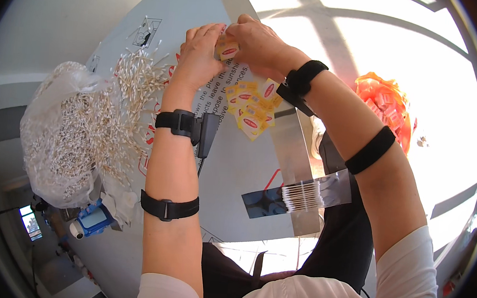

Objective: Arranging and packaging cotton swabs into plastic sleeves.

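Both hands meet at the far side of a white board (237, 166). My left hand (200, 53) and my right hand (258, 45) pinch the same small yellow packet (226, 49) with a red oval mark, held just above the board. Several more yellow packets (252, 106) lie in a loose heap right below the hands. Black straps circle both wrists and forearms, and a small black device hangs from the left wrist strap.
A clear plastic bag of cotton swabs (62, 141) sits at the left, with loose swabs (136, 93) spilled beside it. A neat row of swabs lies on a clear strip (302, 195) near the board's front edge. An orange bag (387, 102) rests at the right. A blue tape dispenser (91, 220) sits lower left.
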`<state>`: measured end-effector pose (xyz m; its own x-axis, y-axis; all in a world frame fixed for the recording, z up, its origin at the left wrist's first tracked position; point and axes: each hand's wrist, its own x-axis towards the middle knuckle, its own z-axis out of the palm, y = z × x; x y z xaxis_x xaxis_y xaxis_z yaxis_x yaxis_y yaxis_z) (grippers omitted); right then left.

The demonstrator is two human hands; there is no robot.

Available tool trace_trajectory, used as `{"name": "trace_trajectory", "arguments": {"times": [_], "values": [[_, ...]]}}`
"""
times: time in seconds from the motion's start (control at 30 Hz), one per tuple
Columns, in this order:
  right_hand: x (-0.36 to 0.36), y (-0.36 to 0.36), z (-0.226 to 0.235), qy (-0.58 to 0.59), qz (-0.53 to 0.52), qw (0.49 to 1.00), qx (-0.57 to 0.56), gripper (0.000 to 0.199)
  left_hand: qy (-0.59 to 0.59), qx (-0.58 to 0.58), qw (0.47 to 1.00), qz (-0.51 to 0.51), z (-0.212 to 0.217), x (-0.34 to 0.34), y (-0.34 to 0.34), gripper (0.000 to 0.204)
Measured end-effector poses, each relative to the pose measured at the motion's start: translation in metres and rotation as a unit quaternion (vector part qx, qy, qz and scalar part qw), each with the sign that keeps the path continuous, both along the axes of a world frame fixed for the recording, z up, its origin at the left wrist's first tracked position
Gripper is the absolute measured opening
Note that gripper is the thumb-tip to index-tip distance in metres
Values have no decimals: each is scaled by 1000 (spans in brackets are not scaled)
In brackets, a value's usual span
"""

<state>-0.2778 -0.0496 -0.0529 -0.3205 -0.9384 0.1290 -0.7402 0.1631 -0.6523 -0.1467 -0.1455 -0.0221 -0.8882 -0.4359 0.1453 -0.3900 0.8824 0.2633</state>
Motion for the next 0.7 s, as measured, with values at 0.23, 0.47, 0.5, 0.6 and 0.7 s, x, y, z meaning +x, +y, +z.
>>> {"name": "trace_trajectory", "arguments": {"times": [0.23, 0.47, 0.5, 0.6, 0.7], "values": [[-15, -3, -10, -28, 61, 998, -20, 43, 9, 85, 996, 4, -9, -5, -2, 59], [-18, 1, 2, -15, 94, 995, -37, 47, 31, 36, 998, -41, -2, -3, 2, 53], [-20, 2, 4, -27, 85, 996, -7, 49, 35, 94, 995, -3, 0, -4, 4, 50], [-23, 4, -3, -29, 86, 996, -27, 53, 39, 135, 990, 25, 2, -4, 10, 45], [-20, 4, -8, -3, 116, 989, -91, 49, 33, 111, 993, 9, 0, -5, 13, 36]]}}
